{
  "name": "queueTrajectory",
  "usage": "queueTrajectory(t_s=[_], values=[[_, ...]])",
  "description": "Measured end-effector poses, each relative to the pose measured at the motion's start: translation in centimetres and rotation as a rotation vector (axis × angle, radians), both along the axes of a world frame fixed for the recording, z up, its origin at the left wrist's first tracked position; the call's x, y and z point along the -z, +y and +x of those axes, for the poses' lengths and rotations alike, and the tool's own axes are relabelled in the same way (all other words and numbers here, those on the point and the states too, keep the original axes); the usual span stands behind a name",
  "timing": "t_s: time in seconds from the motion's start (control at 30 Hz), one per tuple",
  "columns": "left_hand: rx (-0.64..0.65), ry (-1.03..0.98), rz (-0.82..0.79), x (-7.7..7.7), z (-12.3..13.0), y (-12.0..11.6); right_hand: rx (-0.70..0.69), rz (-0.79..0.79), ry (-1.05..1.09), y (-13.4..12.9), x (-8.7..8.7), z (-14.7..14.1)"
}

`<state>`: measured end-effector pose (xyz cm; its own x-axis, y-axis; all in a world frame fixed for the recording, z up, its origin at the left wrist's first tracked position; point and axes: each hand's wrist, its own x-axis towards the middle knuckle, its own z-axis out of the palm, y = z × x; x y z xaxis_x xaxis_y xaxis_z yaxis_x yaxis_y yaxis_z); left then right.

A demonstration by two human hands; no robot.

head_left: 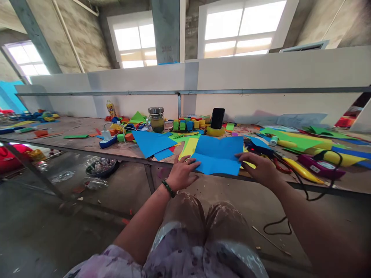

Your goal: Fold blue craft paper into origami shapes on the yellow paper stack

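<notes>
A blue sheet (218,152), which looks like thin craft foam, lies in front of me with a crease across its middle. Its near edge reaches the table's front edge. My left hand (183,172) is at the lower left corner, thumb low and fingers over the edge. At the right edge, my right hand (259,166) pinches the sheet between thumb and fingers. Yellow sheet material (189,147) shows beneath it on the left. Another blue sheet (155,143) lies just left of it.
Behind the sheet stand a phone (217,118) on a yellow holder, a glass jar (156,120) and several coloured blocks (189,125). Right of my hands lie a yellow-handled tool (303,170), a purple device (320,165) and a dangling black cable (307,195). A power strip (106,143) sits left.
</notes>
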<state>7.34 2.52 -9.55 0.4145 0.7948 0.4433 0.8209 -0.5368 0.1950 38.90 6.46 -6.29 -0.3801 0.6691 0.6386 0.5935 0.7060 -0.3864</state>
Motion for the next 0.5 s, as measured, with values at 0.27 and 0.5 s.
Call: queueTrajectory(t_s=[0.27,0.5], values=[[-0.088,-0.144,0.105,0.8,0.5,0.7,0.074,-0.057,0.038,1.3,2.1,1.1],[-0.142,-0.278,0.1,1.2,1.1,0.3,0.103,-0.14,-0.084,2.2,1.1,0.9]])
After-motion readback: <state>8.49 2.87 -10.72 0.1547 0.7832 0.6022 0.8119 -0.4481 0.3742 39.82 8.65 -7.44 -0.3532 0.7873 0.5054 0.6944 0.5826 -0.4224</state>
